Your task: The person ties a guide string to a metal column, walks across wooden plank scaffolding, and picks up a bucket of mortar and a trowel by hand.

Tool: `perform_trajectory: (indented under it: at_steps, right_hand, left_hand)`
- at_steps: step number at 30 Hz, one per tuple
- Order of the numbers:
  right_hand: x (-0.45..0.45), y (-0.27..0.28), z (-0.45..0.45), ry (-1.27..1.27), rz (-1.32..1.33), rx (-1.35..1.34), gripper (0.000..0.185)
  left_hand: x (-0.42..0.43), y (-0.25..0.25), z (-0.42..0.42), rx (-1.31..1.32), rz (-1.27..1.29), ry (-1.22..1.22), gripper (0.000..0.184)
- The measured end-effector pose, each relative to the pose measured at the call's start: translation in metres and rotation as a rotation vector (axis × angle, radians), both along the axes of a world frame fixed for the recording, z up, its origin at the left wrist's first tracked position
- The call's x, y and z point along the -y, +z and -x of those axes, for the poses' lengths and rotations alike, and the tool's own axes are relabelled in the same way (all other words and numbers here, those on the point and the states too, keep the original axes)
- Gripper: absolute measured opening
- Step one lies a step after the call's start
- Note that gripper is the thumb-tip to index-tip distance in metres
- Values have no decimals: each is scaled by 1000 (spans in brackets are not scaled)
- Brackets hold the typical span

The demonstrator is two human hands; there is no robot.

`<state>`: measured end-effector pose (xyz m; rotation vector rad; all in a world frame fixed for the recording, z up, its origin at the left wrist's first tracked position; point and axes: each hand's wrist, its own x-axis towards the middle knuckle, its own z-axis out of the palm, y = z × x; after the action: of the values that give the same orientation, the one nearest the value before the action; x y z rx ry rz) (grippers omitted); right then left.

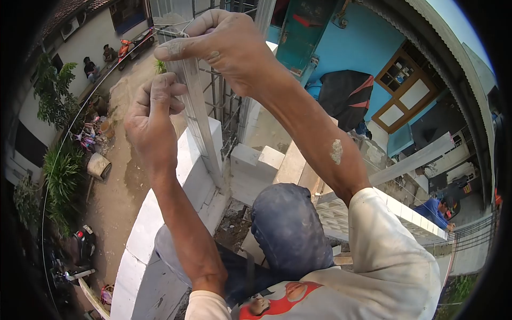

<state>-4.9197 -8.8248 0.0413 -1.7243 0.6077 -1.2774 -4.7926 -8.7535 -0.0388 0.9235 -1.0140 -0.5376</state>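
A thin pale string [168, 25] is looped around the top of an upright grey post [198, 106], with a small knot or twist near its edge. At that twist, my right hand [226, 45] pinches the string between thumb and curled fingers. My left hand [154, 114] is raised just below and to the left, beside the post. Its thumb and fingers are bent together, and whatever lies between them is too small to make out. Dried mortar patches mark my right hand and forearm. Steel reinforcing bars [218, 85] stand behind the post.
A white block wall [143, 234] runs below my left arm. Wooden planks [295, 166] lie to the right of the post. The string stretches away left above a dirt lane with parked motorbikes [81, 246] and two seated people. Another person in blue [433, 212] works at far right.
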Motion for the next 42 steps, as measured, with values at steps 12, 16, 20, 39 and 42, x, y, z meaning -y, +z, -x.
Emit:
perform_trajectory:
  at_steps: [12,16,20,39,42]
  right_hand:
    - [-96,-97,122,471,190,-300,36]
    - [-130,-106,134,463,323,-527,30]
    - [-123,-104,133,486,294,-678,29]
    - [-97,-38,68,853,19,-1370,25]
    - [-114,-13,92,1023,428,-1303,36]
  left_hand:
    - [13,-21,-8,-79,21,131,28]
    - [28,-36,-10,-242,86,200,27]
    - [35,-46,-11,-316,133,292,30]
    - [-229,14,54,-193,-1206,297,16]
    - [-305,83,76,-234,-1165,454,12]
